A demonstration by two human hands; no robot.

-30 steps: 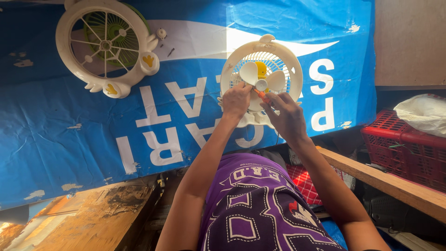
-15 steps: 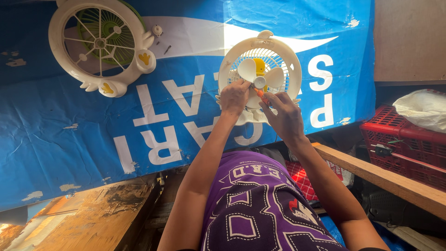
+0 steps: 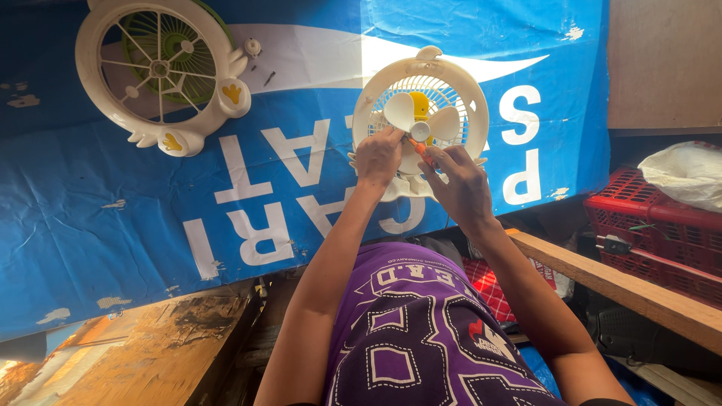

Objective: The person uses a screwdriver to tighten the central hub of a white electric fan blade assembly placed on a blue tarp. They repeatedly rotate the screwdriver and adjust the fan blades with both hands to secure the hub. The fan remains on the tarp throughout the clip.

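Head view — two fan housings: one (image 3: pixel 159 71) lies aside; left hand (image 3: pixel 378 156) pinches the other's (image 3: pixel 421 120) blade, right hand (image 3: pixel 460 184) grips an orange screwdriver (image 3: pixel 420 151).

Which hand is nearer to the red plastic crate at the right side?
The right hand. It is at the small white fan, left of the red plastic crate; the left hand is farther left.

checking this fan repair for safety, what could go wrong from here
The orange screwdriver in the right hand is angled at the hub of the small white fan; a slip could jab the left hand gripping a blade. The loose screws beside the detached front grille could get lost.
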